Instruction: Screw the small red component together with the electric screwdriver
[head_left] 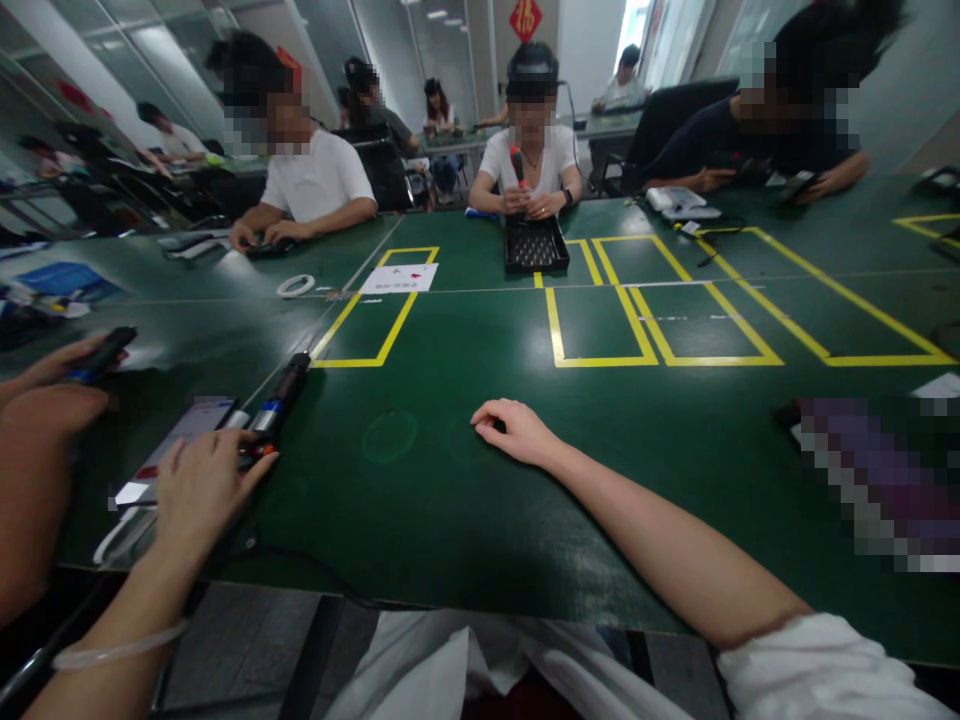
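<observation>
While the left hand (196,485) is spread palm-down over a cluttered bit at the left of the green table (450,520), its thumb and fingers are right by the orange-red end of a slim black-and-blue tool (282,400). Honestly can't tell if it's gripping that or just touching. The tool lies slantwise, dark end pointing away from the wearer, right next to a phone-like slab with a lit screen (196,420) that's partly under the hand. There's a pale band (120,650) round that wrist too.

The right hand (517,432) is resting well apart from all that, fingers loosely curled, just a narrow gap between thumb and fingertips. Faint ring marks (390,437) show on the tabletop between the two hands.

Further out you've got yellow tape outlines (604,362), a printed white card (400,279) lying across one of them and a white ring (295,287) off to its left. Across the table, a co-worker (491,160) holds a red-and-black screwdriver (517,160) above a black tray (537,268).
</observation>
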